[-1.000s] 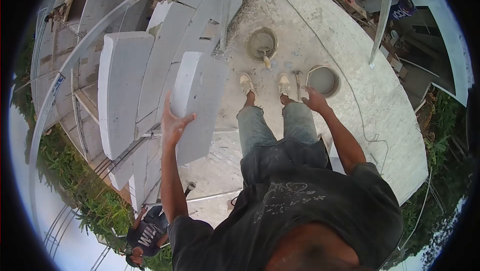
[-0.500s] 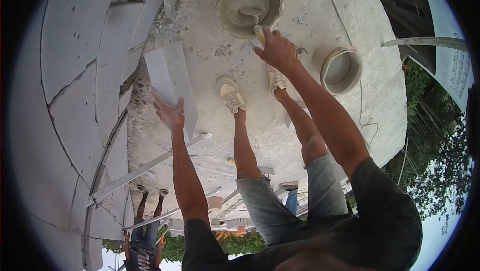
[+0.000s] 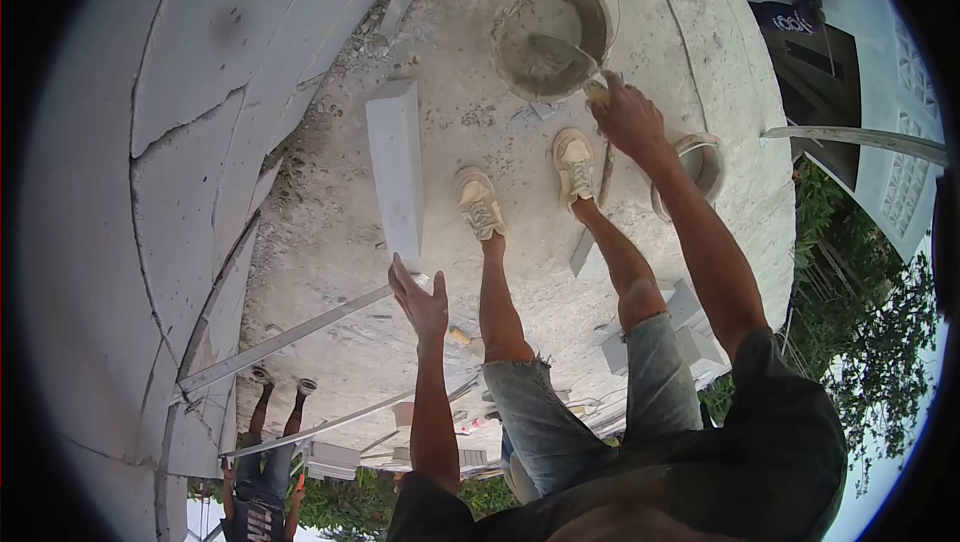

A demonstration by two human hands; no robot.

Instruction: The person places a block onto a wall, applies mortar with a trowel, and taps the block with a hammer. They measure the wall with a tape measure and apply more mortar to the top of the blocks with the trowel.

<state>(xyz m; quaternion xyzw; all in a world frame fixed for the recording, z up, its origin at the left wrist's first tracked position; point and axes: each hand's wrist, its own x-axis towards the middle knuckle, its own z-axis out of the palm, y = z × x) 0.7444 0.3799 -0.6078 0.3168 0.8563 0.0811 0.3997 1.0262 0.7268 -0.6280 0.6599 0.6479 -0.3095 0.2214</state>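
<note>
My right hand (image 3: 630,118) is wrapped round the handle of a trowel (image 3: 572,54), whose blade rests in the wet grey mortar of a round bucket (image 3: 508,47). My left hand (image 3: 421,304) has its fingers spread and holds nothing. It is just below the lower end of a long pale block (image 3: 396,172) lying on the ground, near the end of a metal bar. Whether the fingertips touch the block is unclear.
A second bucket (image 3: 705,167) stands partly behind my right forearm. Grey wall panels (image 3: 190,192) rise at the left. A metal bar (image 3: 290,340) slants from them. Grey blocks (image 3: 690,327) lie by my right knee. Another person (image 3: 262,487) stands at lower left.
My left hand has moved down, away from the block's side. My right hand and the trowel have shifted right and slightly down in view, and the trowel blade now points left in the mortar.
</note>
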